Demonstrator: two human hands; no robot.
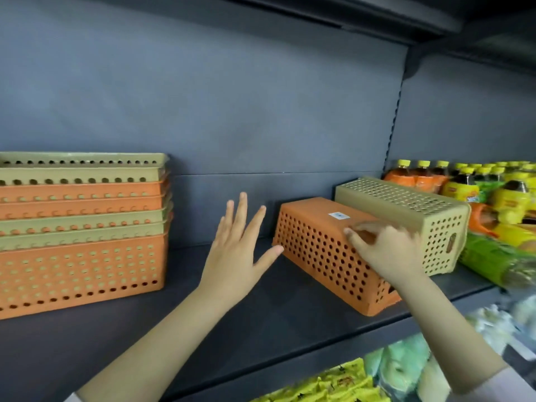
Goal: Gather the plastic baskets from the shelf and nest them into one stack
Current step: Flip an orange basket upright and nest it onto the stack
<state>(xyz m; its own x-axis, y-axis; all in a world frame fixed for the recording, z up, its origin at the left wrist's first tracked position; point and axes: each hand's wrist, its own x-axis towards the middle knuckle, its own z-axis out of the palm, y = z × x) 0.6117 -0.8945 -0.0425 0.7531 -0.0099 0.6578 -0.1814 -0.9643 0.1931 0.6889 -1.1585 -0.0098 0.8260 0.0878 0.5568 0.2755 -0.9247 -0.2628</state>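
Atop orange basket (upturned), right hand

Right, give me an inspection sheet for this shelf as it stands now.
Surface: dark shelf, bare in the middle between the hands.
Job's things: nested stack of orange and tan baskets upright at left; orange basket and tan basket both upside down at right, side by side.
Clutter: bottles with yellow caps behind the tan basket; green packets at far right.
Grippers: left hand open, fingers spread, thumb tip at the orange basket's end; right hand curled over its top edge.
Cables: nothing seen.
Surroundings: grey back panel; packaged goods on the shelf below.
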